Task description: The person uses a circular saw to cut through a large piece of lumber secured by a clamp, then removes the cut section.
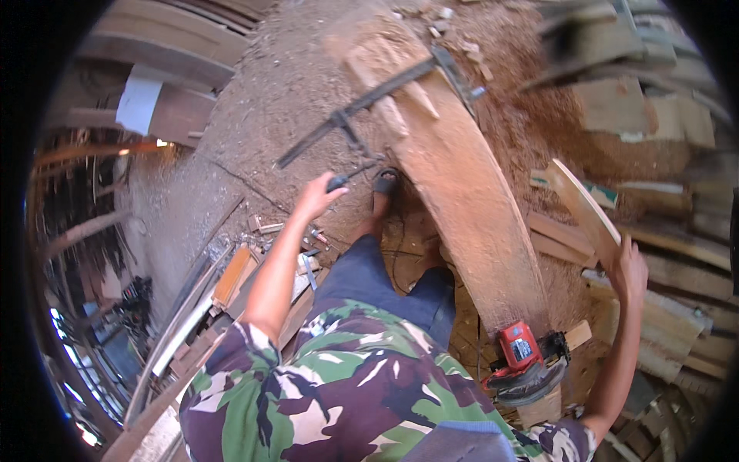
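Note:
My left hand [315, 198] has its fingers around the dark handle [336, 183] of a long metal bar clamp [369, 98]. The clamp's bar lies across the far end of a long, thick wooden beam [462, 185], and its screw points toward the beam's left side. Off to the right, my right hand [630, 271] grips the near end of a thin, slightly curved wooden board [583, 202], held tilted beside the beam. On the beam's near end rests a red and black power tool [522, 356].
Stacked planks [662, 308] and offcuts crowd the right side. Wood scraps [235, 277] lie to the left of my legs. Sawdust covers the floor [269, 108], and a dark cable [245, 181] runs across it. My sandalled foot [386, 182] stands beside the beam.

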### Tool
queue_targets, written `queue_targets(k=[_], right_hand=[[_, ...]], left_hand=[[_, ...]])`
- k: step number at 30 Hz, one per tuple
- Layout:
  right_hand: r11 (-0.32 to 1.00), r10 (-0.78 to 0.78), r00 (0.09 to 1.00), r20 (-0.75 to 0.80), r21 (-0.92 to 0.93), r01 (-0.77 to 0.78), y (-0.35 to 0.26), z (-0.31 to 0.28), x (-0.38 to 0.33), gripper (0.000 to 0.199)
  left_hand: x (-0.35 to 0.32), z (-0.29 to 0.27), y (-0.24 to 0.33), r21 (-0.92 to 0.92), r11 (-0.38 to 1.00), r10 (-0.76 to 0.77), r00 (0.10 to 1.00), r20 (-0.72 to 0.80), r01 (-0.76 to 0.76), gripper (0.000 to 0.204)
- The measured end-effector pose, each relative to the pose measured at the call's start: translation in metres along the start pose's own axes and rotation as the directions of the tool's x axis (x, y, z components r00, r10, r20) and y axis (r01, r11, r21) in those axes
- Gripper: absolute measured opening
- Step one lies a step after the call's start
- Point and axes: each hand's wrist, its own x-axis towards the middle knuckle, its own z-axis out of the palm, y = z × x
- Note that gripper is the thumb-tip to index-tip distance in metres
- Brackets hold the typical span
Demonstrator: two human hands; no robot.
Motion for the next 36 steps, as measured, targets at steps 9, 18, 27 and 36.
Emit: queue_targets(k=[9, 18, 27, 36], right_hand=[[0.827, -0.076, 0.982, -0.17, 0.54, 0.158, -0.168, -0.251, -0.194, 0.042], [0.855, -0.175, 0.946, -0.272, 0.434, 0.283, -0.323, -0.259, -0.179, 0.027], [0.911, -0.205, 0.931, -0.301, 0.29, 0.294, -0.404, -0.208, -0.12, 0.023], [0.887, -0.266, 0.864, -0.426, 0.243, 0.393, -0.451, -0.19, -0.089, 0.016]], left_hand=[[0.025, 0.03, -0.036, -0.089, 0.979, 0.188, 0.98, 0.059, -0.182, 0.049], [0.048, 0.02, -0.038, 0.021, 0.977, 0.202, 0.95, 0.237, -0.213, 0.055], [0.051, -0.012, -0.022, 0.031, 0.984, 0.15, 0.908, 0.392, -0.176, 0.058], [0.068, 0.014, -0.04, 0.013, 0.975, 0.203, 0.905, 0.374, -0.223, 0.058]])
